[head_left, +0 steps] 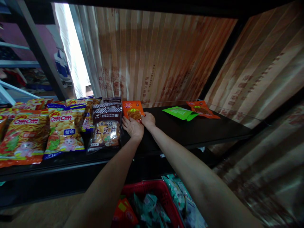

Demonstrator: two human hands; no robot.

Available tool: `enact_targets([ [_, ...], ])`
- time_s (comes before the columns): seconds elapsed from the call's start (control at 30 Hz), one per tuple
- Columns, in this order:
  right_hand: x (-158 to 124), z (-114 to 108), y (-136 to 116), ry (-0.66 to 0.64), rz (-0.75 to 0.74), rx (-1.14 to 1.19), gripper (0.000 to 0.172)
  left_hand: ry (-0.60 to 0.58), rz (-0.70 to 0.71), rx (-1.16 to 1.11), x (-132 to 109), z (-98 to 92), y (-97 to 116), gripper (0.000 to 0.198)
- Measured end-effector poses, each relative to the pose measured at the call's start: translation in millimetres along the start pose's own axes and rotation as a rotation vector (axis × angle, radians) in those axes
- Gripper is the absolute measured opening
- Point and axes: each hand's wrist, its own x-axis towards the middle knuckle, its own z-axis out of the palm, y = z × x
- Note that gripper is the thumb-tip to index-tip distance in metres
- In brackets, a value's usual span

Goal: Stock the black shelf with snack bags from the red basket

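Note:
An orange snack packet (133, 107) stands upright on the black shelf, right beside a row of dark brown potato-chip bags (106, 128). My left hand (133, 127) rests against its lower front, open with the fingers spread. At the packet's lower right edge my right hand (148, 120) is closed, its fingers gripping that edge. Farther right on the shelf lie a bright green packet (181, 113) and another orange packet (203, 109), both flat and partly overlapping.
Yellow-and-blue snack bags (66, 129) and orange-edged noodle snack bags (25, 136) fill the shelf's left side. Below its front edge (190, 146) sits a red basket (156, 183) holding teal and orange packets, with more teal bags (178, 193) alongside. A curtain (166, 57) hangs behind.

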Motion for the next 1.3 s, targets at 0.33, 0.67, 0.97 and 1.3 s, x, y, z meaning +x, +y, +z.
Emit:
enact_targets([
  [0.33,-6,2,4,0.005,-0.032,-0.183,0.031,0.035,0.178,0.128,-5,-3.1,-2,0.056],
  [0.67,-6,2,4,-0.007,-0.066,-0.186,0.033,-0.002,0.173,0.181,-4,-2.4,-4,0.049],
  [0.97,-17,-11,3,0.063,-0.085,-0.071,0.037,-0.026,0.292,0.125,-8,-18.4,-4,0.043],
  [1.3,-126,-57,4,0.238,-0.472,0.367,0.032,-0.420,0.677,-0.430,-143,-87.6,-90,0.038],
])
